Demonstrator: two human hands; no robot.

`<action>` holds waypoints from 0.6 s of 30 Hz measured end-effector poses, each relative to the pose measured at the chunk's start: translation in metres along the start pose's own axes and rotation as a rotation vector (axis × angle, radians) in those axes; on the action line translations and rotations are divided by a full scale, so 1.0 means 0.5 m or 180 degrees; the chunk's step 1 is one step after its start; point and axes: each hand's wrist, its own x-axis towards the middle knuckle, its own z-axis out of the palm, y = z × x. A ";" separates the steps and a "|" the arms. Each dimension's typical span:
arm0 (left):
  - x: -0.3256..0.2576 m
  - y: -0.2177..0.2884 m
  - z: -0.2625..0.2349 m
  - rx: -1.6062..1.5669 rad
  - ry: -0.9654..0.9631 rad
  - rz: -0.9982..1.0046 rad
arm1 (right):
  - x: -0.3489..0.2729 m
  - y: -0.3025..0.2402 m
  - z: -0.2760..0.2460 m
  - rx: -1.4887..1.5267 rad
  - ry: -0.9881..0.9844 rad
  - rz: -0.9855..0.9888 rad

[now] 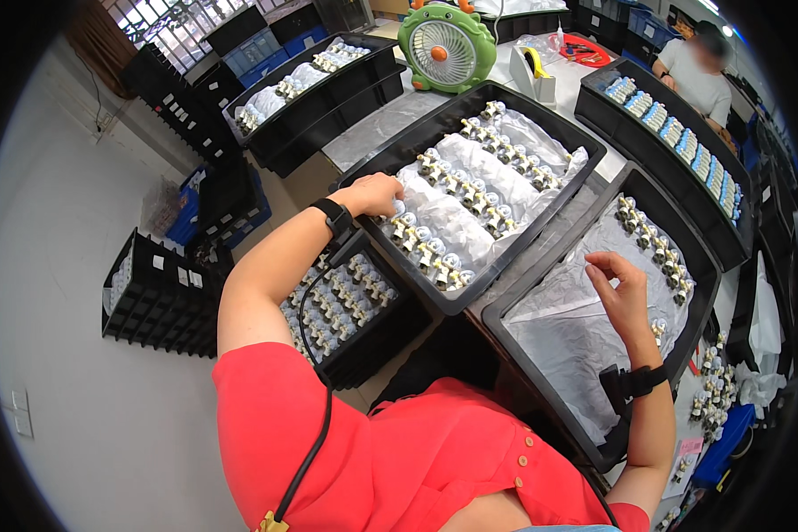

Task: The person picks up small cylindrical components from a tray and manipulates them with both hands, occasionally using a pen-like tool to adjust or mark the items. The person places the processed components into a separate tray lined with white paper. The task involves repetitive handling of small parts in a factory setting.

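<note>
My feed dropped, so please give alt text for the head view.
The left hand reaches into a black tray of small white parts; the right hand hovers, fingers curled, over a second lined tray.

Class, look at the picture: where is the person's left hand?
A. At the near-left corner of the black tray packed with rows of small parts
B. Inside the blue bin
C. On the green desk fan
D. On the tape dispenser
A: the left hand rests among the small white parts at the corner of the middle black tray, far from the fan.

Matt black plastic trays [594, 155] hold crinkled translucent plastic sheeting [470, 191] under glossy metal-and-white-plastic fittings [434, 253].
</note>
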 end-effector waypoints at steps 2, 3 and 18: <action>-0.001 0.007 -0.005 0.0054 -0.0066 -0.0044 | 0.000 0.000 -0.001 -0.0007 -0.0016 0.0015; -0.003 0.010 -0.008 0.0085 -0.0101 -0.0066 | 0.000 0.001 -0.001 -0.0010 -0.0013 0.0009; 0.005 0.005 -0.005 0.0091 0.0248 -0.0325 | 0.000 0.000 -0.003 0.0001 -0.0058 0.0038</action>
